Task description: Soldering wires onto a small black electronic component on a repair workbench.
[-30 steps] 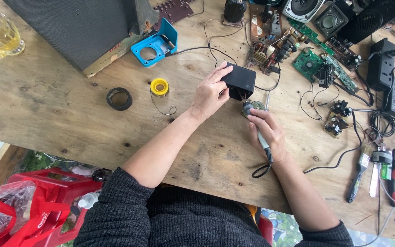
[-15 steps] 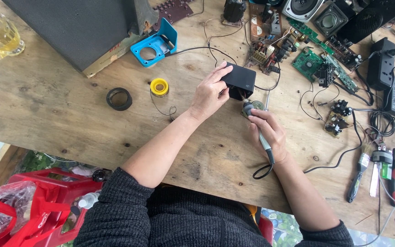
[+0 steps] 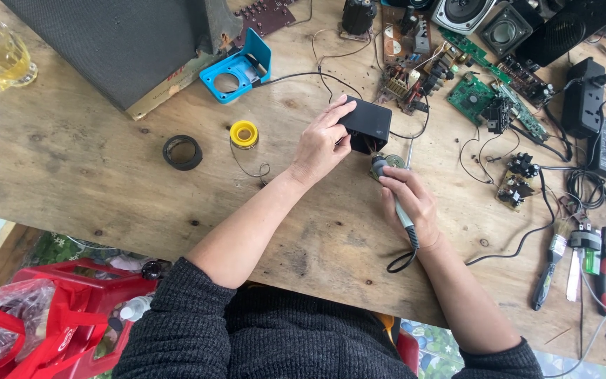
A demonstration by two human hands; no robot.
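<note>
Left hand has its grip clamped on a matte black box at frame center; right hand wraps a slim soldering iron, tip over a small round part on the rough wooden counter, yellow solder spool lying left.

Left of the left hand, bare wooden table gives room — only a yellow solder spool and a black ring intrude. Beyond and right of the right hand, circuit boards and tangled wires crowd the way — passage is tight.
</note>
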